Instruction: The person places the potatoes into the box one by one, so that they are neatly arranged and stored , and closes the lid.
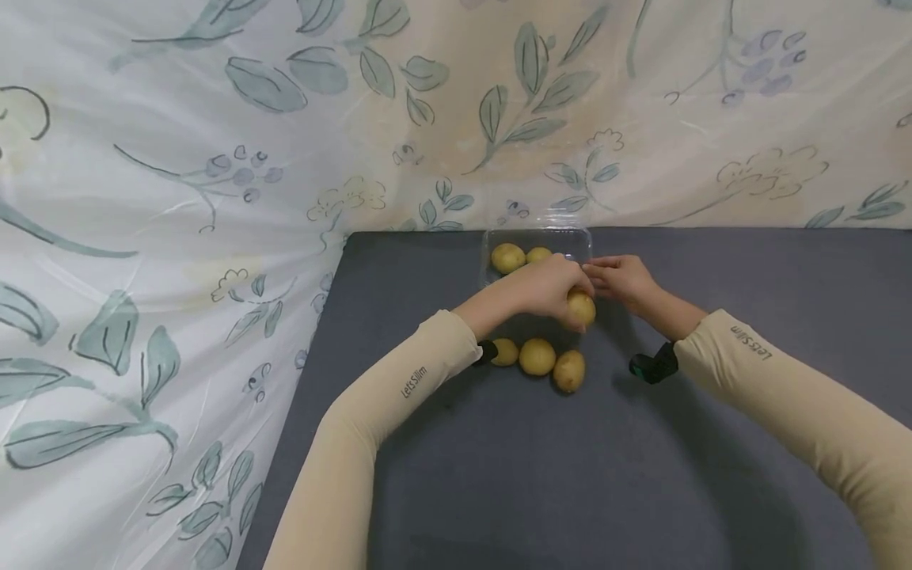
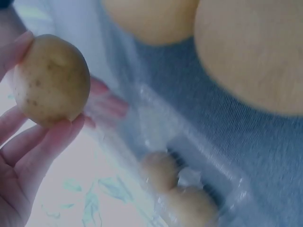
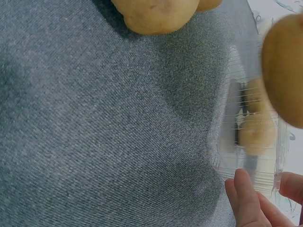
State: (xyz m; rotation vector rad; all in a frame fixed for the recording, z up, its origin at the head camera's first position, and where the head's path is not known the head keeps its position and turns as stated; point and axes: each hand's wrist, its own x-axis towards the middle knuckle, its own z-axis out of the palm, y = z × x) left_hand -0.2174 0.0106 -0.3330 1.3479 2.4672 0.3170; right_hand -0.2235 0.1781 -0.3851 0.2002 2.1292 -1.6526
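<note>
My left hand (image 1: 554, 289) grips a yellow potato (image 2: 53, 80) between thumb and fingers, raised near the front of a clear plastic container (image 1: 590, 241). Inside that container lie two more potatoes, one at its left (image 1: 508, 258) and another beside it (image 1: 538, 255). At the container's right end, my right hand (image 1: 627, 279) pinches the side, the thumb on one face and the fingers (image 3: 246, 194) on the other. Closer to me, three potatoes sit in a row on the table: a left potato (image 1: 505, 352), a middle potato (image 1: 537, 357) and a right potato (image 1: 569, 371).
A dark grey cloth-like table top (image 1: 570, 491) spreads under everything. Behind it and along the left hangs a leaf-patterned curtain (image 1: 427, 142), close to the container's back. Black wrist cameras, such as the right one (image 1: 654, 364), stick out under both cuffs.
</note>
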